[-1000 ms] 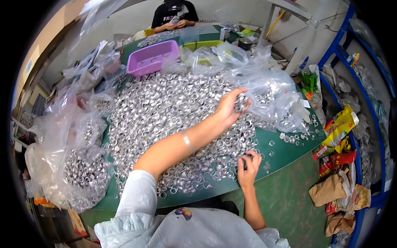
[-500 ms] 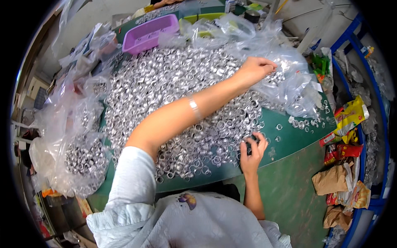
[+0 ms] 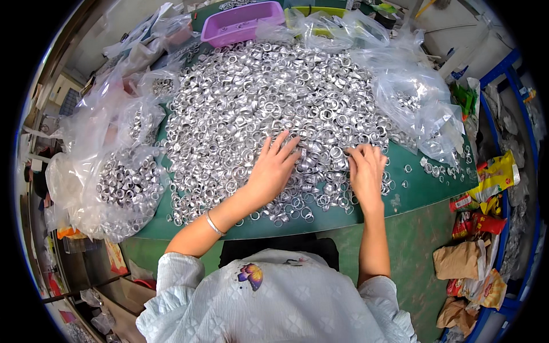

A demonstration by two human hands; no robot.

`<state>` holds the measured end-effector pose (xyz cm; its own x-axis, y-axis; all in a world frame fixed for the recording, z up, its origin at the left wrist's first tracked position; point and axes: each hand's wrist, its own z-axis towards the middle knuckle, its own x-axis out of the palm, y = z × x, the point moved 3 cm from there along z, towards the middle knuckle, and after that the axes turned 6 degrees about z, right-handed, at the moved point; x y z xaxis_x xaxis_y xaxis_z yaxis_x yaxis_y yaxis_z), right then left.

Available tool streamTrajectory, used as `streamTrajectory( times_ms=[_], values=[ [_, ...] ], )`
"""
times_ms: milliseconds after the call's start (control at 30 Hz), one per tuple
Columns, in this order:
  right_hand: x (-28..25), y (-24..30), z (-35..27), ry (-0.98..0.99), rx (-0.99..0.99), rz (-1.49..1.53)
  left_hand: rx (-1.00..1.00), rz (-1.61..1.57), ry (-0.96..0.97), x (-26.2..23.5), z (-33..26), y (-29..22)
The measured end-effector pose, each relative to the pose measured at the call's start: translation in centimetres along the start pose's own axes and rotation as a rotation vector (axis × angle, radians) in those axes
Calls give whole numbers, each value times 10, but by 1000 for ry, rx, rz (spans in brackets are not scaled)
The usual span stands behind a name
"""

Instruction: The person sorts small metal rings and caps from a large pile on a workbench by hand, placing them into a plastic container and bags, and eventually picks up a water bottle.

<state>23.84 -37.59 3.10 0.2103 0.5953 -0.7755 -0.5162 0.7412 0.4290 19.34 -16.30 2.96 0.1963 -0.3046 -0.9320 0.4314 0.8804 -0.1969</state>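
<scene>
A wide heap of silvery metal rings (image 3: 229, 97) covers the green table (image 3: 163, 228). My left hand (image 3: 273, 170), with a bracelet at the wrist, lies over the near middle of the heap, its fingers spread and their tips on the rings. To its right, my right hand (image 3: 368, 171) rests at the heap's near right edge. Its fingers are bent down onto the rings and slightly apart, and no held ring shows. A few loose rings lie right of that hand.
Clear plastic bags with rings stand at left (image 3: 108, 200) and at right (image 3: 420, 103). A purple basin (image 3: 243, 26) and a yellow-green basin (image 3: 320, 12) are at the back. Beyond the table's right edge, coloured packets and paper bags (image 3: 457, 260) hang by a blue rack (image 3: 512, 188).
My left hand has come back from the bag at the right to the near middle of the heap. The right hand has moved slightly up and right, onto the rings. The view has shifted.
</scene>
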Motion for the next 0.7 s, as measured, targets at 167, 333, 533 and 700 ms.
streamTrajectory(
  times_ms=[167,333,533,700],
  values=[
    [-1,-11,-1,44,21,84,-13,-60,-50,-7,-12,1],
    [3,-34,-13,-134,535,1347,-118,-196,-209,-7,10,9],
    [-1,-13,-13,-174,677,2067,13,149,-38,17,25,8],
    [-4,12,-4,-59,426,764,56,36,6,8,-8,6]
  ],
)
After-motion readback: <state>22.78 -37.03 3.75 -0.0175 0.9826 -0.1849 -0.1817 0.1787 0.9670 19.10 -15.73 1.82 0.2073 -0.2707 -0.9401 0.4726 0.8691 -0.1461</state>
